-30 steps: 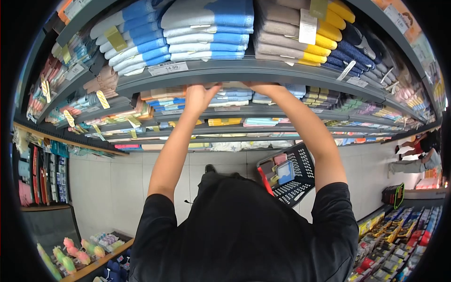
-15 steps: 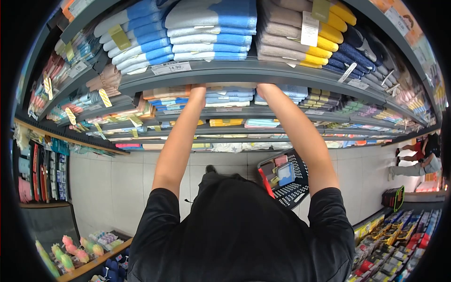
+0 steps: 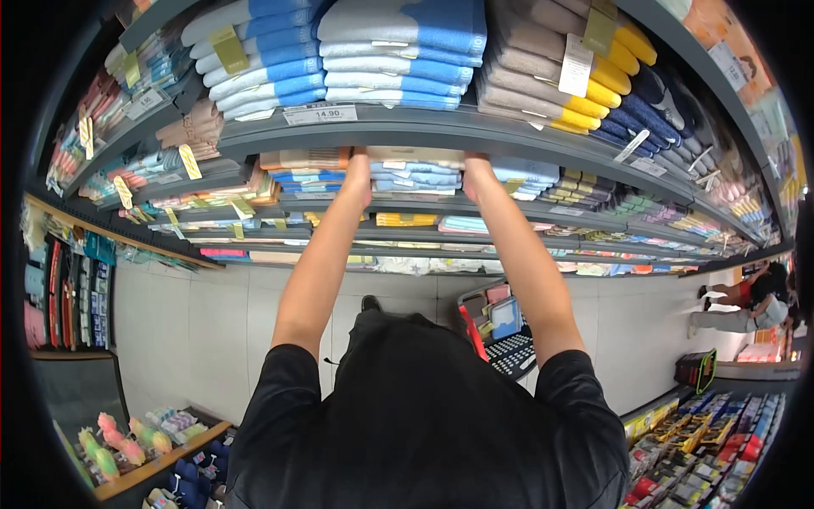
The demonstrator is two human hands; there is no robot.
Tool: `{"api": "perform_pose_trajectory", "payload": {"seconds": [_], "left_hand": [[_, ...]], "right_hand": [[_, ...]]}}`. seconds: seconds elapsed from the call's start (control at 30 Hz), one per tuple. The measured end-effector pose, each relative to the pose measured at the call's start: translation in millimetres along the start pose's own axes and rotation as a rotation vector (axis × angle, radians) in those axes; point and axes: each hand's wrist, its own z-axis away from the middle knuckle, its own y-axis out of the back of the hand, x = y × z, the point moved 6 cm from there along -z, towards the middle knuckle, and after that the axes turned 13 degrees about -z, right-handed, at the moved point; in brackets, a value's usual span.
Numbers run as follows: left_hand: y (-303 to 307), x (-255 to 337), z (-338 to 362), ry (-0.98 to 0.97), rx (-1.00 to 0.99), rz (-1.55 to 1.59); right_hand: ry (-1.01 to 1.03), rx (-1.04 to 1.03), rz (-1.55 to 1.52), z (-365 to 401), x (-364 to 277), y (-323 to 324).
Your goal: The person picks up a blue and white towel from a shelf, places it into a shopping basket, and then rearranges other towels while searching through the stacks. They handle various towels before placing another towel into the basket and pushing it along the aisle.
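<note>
Both my hands reach under the upper shelf (image 3: 407, 136) to a stack of folded light blue towels (image 3: 415, 178) on the shelf below. My left hand (image 3: 359, 174) is at the stack's left side, beside folded towels with an orange-striped one (image 3: 305, 159) on top. At the right side is my right hand (image 3: 477, 174), near another pile of blue towels (image 3: 526, 174). A pale beige folded towel (image 3: 417, 154) lies on top, between the hands. The upper shelf's edge covers my fingers, so their grip is hidden.
Stacked blue-and-white towels (image 3: 398, 59) and grey-yellow towels (image 3: 543, 76) fill the shelf above. A black shopping basket (image 3: 511, 355) holding several packages is on the floor by my right arm. People (image 3: 755, 305) are in the aisle at far right.
My view has shifted slightly, and more of both hands shows below the upper shelf. The beige towel between them is more visible.
</note>
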Motion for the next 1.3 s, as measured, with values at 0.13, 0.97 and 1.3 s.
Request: {"api": "perform_pose_trajectory", "payload": {"seconds": [0.13,0.97,1.3], "left_hand": [[-9,31,28,-0.397,0.09,-0.238],[2,7,44,-0.514,0.171,-1.064],[10,12,59,-0.591,0.25,-0.898]], "right_hand": [[0.346,-0.093,0.235,70,-37,-30],[0.71,-0.194,1.111,51,1,-3],[0.717,-0.215,0.993,53,3,-5]]}}
